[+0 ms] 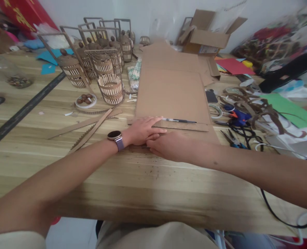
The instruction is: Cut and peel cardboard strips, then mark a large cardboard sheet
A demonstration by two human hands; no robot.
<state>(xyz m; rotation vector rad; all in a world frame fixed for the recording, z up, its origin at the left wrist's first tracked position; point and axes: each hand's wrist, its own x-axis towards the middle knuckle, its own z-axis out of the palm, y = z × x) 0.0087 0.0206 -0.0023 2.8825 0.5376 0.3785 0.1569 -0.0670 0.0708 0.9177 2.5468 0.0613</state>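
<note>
My left hand (144,130), with a watch (115,135) on its wrist, lies flat with stretched fingers on the near end of a large brown cardboard sheet (171,93). Just past its fingertips a pen (180,120) rests on the cardboard, beside a narrow cardboard strip (192,127). Right against the left fingers is my right hand (165,144), its fingers curled closed near the sheet's near edge. Whatever it may hold is hidden beneath it. Small brown crumbs lie on the wood in front of both hands.
Several small lantern-like baskets (110,88) and a ring of brown balls (86,100) stand at the left, near loose cardboard strips (91,131). Pliers (232,139), a blue glue gun (237,116) and cables lie at the right. An open carton (207,38) sits behind.
</note>
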